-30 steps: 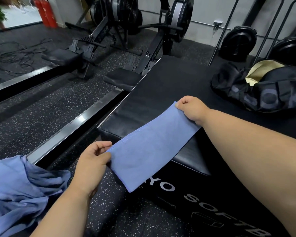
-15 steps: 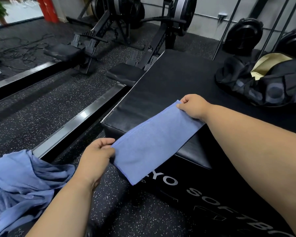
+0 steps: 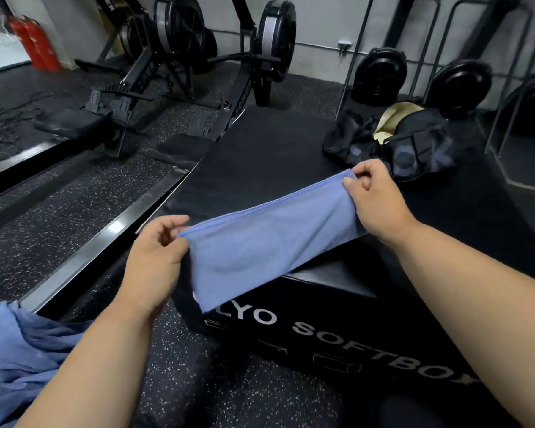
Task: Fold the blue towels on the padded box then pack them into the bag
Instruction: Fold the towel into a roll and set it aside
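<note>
A folded blue towel [image 3: 266,245] hangs stretched between my two hands above the near corner of the black padded box [image 3: 260,168]. My left hand [image 3: 155,261] pinches its near left end. At the far right end my right hand [image 3: 374,199] pinches the top edge. The towel's lower edge droops over the box's front face. A black bag [image 3: 414,146] with a pale lining showing at its opening sits on the box's far right part. A loose heap of blue towels [image 3: 16,356] lies at the lower left.
Two rowing machines [image 3: 179,72] stand on the speckled rubber floor beyond the box, their metal rails [image 3: 105,242] running along its left side. Weight plates on racks [image 3: 380,75] line the back wall. Red fire extinguishers [image 3: 34,44] stand at the far left.
Both hands have lifted the towel off the box top and pulled it taut in the air. The right hand has turned so that its thumb and fingers pinch the top edge.
</note>
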Demonstrator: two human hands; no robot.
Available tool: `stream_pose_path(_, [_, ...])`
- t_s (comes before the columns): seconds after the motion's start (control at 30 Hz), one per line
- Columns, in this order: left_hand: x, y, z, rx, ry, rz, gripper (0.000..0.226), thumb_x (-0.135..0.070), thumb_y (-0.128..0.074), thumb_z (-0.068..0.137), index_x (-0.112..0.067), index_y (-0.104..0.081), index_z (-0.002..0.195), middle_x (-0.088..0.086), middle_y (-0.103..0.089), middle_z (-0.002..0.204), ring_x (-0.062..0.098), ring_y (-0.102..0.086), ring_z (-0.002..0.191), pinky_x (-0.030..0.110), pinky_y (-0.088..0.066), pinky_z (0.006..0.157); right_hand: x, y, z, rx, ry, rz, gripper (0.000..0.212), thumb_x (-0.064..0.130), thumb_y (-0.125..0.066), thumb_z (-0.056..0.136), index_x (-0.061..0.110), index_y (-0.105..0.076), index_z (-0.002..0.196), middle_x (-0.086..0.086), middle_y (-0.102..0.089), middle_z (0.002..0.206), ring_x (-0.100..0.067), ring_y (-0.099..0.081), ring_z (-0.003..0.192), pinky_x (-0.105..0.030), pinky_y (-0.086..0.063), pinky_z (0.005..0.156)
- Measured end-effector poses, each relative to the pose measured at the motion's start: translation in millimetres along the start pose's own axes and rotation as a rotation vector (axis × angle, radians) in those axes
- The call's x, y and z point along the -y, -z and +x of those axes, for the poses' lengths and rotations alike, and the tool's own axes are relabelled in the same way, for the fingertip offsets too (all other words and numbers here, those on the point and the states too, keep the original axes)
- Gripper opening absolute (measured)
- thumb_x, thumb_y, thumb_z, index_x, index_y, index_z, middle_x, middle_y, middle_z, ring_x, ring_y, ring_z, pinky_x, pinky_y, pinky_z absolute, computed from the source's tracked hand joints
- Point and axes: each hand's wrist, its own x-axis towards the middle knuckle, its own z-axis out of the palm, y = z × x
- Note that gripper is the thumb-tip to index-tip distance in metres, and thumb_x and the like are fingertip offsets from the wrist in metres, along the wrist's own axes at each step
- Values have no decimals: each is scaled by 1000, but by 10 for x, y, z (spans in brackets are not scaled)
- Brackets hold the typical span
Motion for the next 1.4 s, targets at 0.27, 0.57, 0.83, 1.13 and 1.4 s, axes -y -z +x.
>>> stream_pose_path(0.27, [-278, -867, 447, 76, -61, 153, 30, -9, -63, 81, -32, -72, 99, -7, -77, 104, 14, -66, 83, 33, -50, 71, -71, 888, 255, -34, -109, -122, 23, 34, -60, 103, 31, -57, 126, 9, -58, 82, -8, -56, 75, -25, -42, 69])
stream_pose_path(0.57, [-9, -1508, 539, 165, -271, 857, 45, -29, -60, 92, -23, -67, 136, 3, -63, 143, 26, -56, 134, 40, -44, 114, -564, 150, -29, 226, 62, -520, 55, 41, -55, 103, 30, -45, 156, -8, -42, 162, -27, -38, 150, -41, -27, 123])
stream_pose_path(0.83, [397, -1912, 350, 449, -210, 1384, 80, -81, -20, 95, -47, -1, 166, -7, 14, 175, 32, 18, 160, 59, 7, 127, -997, -113, -273, 408, 8, -777, 74, 74, -28, 99, 45, -10, 165, 2, -1, 176, -26, 5, 162, -56, 3, 129])
stream_pose_path(1.13, [364, -1625, 388, 213, -6, 1388, 94, -88, -18, 89, -40, 3, 167, -2, 10, 176, 36, 13, 161, 64, 0, 126, -1156, 78, -260, 309, -81, -747, 75, 69, -29, 101, 36, -16, 167, 0, -1, 177, -26, -2, 162, -52, -2, 130])
stream_pose_path(1.4, [438, -1357, 358, 193, -63, 1327, 84, -74, -27, 99, -31, -8, 168, 3, 2, 177, 36, -1, 161, 58, -7, 128, -1176, 110, -112, 332, -103, -731, 80, 70, -29, 96, 36, -12, 167, 2, -4, 176, -27, 1, 162, -52, 2, 130])
